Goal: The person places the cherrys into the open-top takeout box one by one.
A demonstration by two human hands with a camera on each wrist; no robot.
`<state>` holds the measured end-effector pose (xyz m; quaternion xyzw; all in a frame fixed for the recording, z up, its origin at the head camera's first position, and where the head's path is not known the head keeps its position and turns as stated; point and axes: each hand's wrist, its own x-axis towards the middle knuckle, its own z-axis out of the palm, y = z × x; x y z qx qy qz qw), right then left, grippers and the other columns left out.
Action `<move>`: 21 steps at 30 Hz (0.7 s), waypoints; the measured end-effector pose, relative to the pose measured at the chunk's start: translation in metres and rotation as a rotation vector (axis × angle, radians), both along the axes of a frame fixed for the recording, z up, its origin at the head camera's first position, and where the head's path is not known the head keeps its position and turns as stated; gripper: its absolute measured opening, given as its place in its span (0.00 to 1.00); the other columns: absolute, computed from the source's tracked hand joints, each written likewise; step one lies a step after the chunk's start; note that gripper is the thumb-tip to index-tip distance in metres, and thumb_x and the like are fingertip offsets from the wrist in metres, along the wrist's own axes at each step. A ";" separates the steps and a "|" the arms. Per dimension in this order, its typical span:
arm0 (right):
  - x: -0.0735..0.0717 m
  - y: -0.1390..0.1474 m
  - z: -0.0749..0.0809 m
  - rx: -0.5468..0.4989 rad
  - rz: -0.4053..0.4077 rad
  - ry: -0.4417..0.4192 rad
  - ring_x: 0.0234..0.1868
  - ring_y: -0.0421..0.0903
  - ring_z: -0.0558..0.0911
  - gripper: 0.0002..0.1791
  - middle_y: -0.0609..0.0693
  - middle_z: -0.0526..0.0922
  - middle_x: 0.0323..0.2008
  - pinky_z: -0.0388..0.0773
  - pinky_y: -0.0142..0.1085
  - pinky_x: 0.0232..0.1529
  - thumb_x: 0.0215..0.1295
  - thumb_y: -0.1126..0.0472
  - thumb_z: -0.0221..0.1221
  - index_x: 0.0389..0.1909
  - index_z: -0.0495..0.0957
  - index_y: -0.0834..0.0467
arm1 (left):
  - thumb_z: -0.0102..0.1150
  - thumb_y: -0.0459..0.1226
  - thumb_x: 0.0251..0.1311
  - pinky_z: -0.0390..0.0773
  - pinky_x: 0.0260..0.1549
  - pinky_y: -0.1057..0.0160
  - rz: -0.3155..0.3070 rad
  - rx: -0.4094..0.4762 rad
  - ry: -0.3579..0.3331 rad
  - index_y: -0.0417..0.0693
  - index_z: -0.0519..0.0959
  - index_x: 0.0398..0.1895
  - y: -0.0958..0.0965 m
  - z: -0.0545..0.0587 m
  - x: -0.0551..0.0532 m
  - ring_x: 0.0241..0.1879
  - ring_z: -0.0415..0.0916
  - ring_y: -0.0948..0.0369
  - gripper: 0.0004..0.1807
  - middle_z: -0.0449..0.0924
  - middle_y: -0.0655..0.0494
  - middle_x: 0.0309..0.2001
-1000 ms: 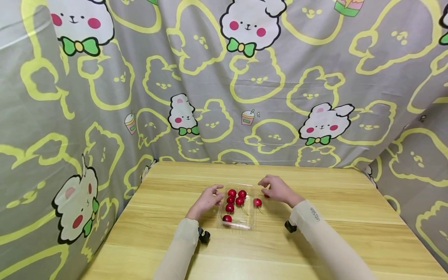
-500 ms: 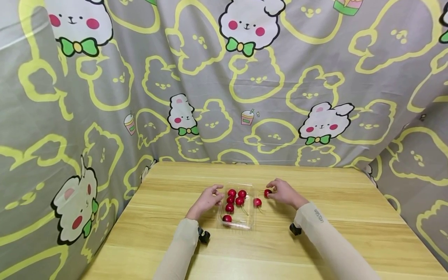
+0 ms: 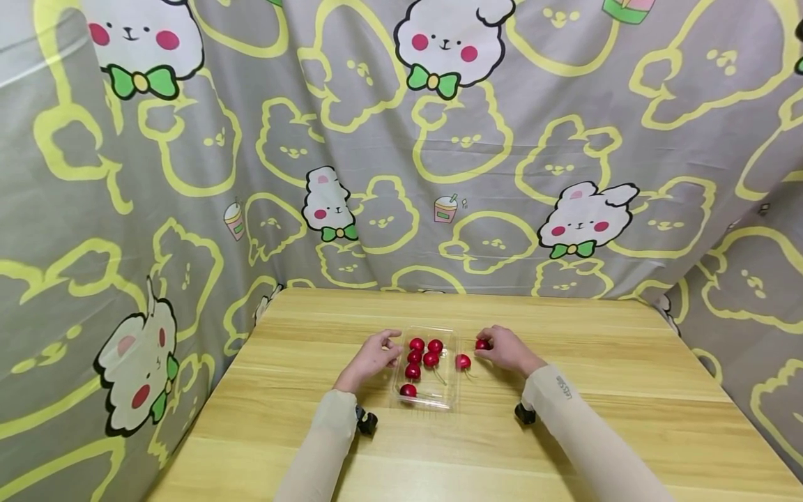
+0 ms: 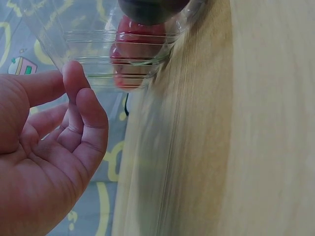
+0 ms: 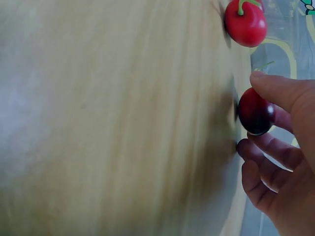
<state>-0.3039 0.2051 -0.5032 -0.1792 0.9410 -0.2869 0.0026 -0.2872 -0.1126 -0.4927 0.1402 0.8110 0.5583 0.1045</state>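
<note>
In the head view, a clear plastic box (image 3: 441,388) lies on the table with several red cherries inside, among them a cherry (image 3: 408,391) near its front edge. My left hand (image 3: 375,355) is at the box's left side, fingers loosely bent. In the left wrist view its fingertips (image 4: 76,78) are right at the box's wall. My right hand (image 3: 505,348) pinches a dark red cherry (image 5: 256,112) between thumb and fingers, close over the tabletop. Another cherry (image 3: 463,362), with a green stem, lies between the box and that hand.
The wooden table (image 3: 564,432) reaches back to a grey patterned curtain (image 3: 389,258), which hangs behind and along both sides. Each wrist wears a small black camera, such as the left camera (image 3: 366,422).
My right hand first moved right, uncovering the farther cherry, then came slightly nearer to me with its fingers around it. The left hand and box stay in place.
</note>
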 end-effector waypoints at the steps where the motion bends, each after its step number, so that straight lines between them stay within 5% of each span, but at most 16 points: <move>1: 0.000 0.001 -0.001 -0.002 0.006 0.005 0.37 0.48 0.76 0.16 0.51 0.77 0.34 0.76 0.44 0.42 0.57 0.60 0.66 0.43 0.79 0.65 | 0.52 0.30 0.66 0.82 0.31 0.59 0.000 0.000 0.000 0.32 0.64 0.65 0.000 0.000 0.000 0.26 0.78 0.57 0.24 0.72 0.49 0.31; 14: 0.005 0.010 -0.001 -0.013 0.058 -0.008 0.38 0.47 0.76 0.18 0.50 0.79 0.37 0.76 0.45 0.44 0.54 0.62 0.68 0.45 0.80 0.64 | 0.52 0.29 0.66 0.82 0.31 0.59 0.004 0.018 -0.017 0.32 0.63 0.65 0.001 0.000 -0.001 0.28 0.78 0.56 0.25 0.72 0.49 0.31; 21: 0.011 0.014 0.007 -0.034 0.037 -0.022 0.37 0.45 0.76 0.19 0.49 0.78 0.37 0.77 0.41 0.41 0.54 0.63 0.67 0.48 0.79 0.64 | 0.50 0.26 0.66 0.80 0.37 0.47 -0.019 0.035 -0.030 0.27 0.61 0.64 0.003 0.018 0.010 0.34 0.77 0.40 0.24 0.72 0.45 0.31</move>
